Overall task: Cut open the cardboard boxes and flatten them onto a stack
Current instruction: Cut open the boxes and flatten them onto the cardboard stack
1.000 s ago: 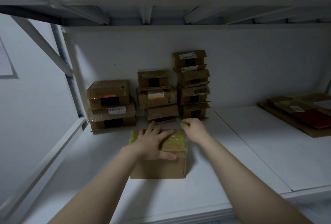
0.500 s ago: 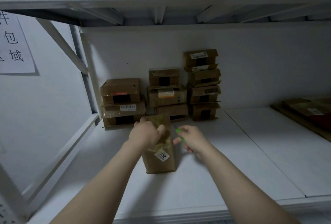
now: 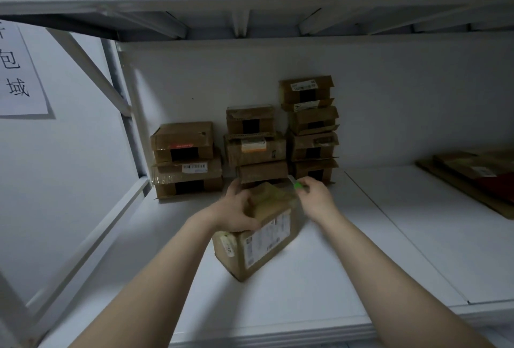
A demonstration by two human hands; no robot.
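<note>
A taped cardboard box [image 3: 258, 247] with white labels on its side stands on the white shelf [image 3: 319, 278], turned at an angle. My left hand [image 3: 236, 210] grips its top near edge. My right hand [image 3: 314, 197] holds a small green-handled cutter [image 3: 296, 184], whose blade end sits at the box's far top corner. Three stacks of taped boxes [image 3: 254, 150] stand against the back wall just behind.
Flattened cardboard [image 3: 472, 178] lies piled on the shelf at the far right. A white diagonal brace and post [image 3: 122, 114] close the left side, and an upper shelf hangs low overhead. A paper sign [image 3: 16, 75] is on the left wall.
My left hand has turned the box from standing on end to lying at an angle with its labelled side up. My right hand has brought the cutter back to the box's far corner.
</note>
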